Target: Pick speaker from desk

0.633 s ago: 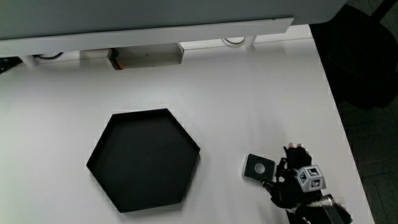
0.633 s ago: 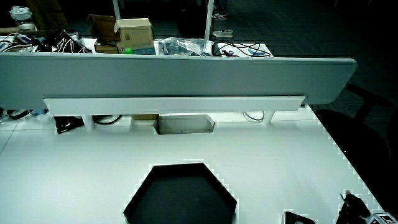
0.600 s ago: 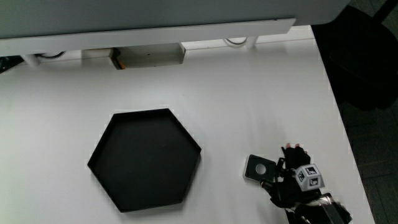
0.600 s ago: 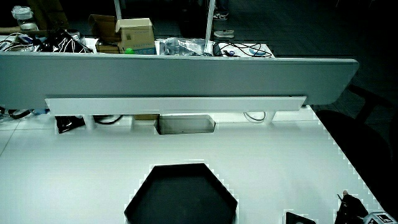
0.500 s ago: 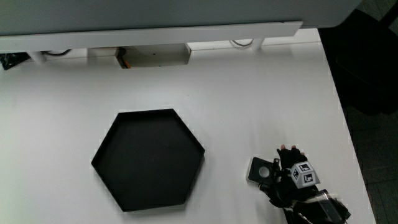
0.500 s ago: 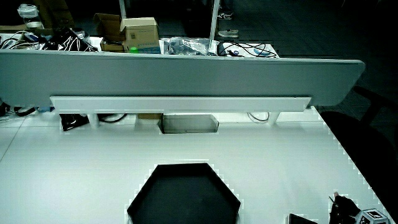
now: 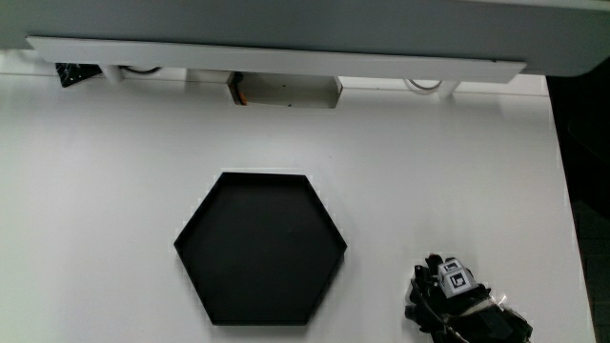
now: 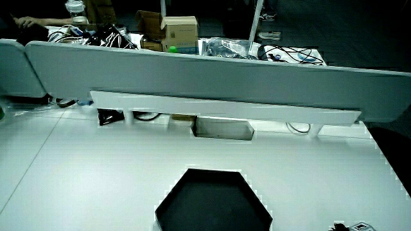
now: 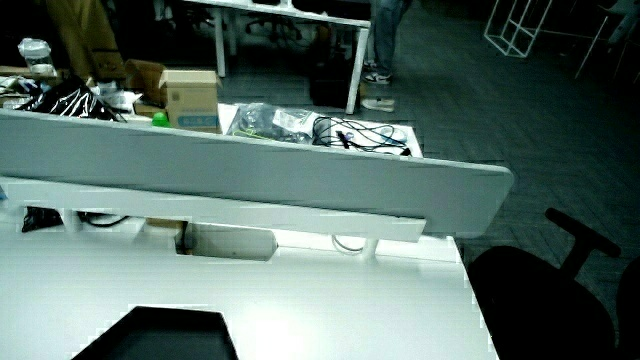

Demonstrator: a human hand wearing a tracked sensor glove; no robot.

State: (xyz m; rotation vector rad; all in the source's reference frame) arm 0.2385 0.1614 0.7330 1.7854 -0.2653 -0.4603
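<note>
In the main view the gloved hand [image 7: 446, 300], with its patterned cube [image 7: 456, 279] on top, sits low over the white table [image 7: 429, 171] near the edge closest to the person, beside the black hexagonal tray [image 7: 260, 248]. The speaker, a small dark square with a pale round centre, does not show: the hand covers the spot where it lay. In a side view only the cube's top [image 8: 361, 226] peeks in, beside the tray [image 8: 212, 202]. Another side view holds a corner of the tray [image 9: 160, 338] and no hand.
A low grey partition [image 7: 286, 29] with a white ledge closes the table's edge farthest from the person, with a small open box [image 7: 286, 92] under it. Boxes and cables [image 8: 180, 32] lie past it. A dark chair [image 9: 545, 295] stands off the table's end.
The hand has slid from beside the speaker to over it, and the speaker's pale centre is no longer seen. The tray has not moved on the table.
</note>
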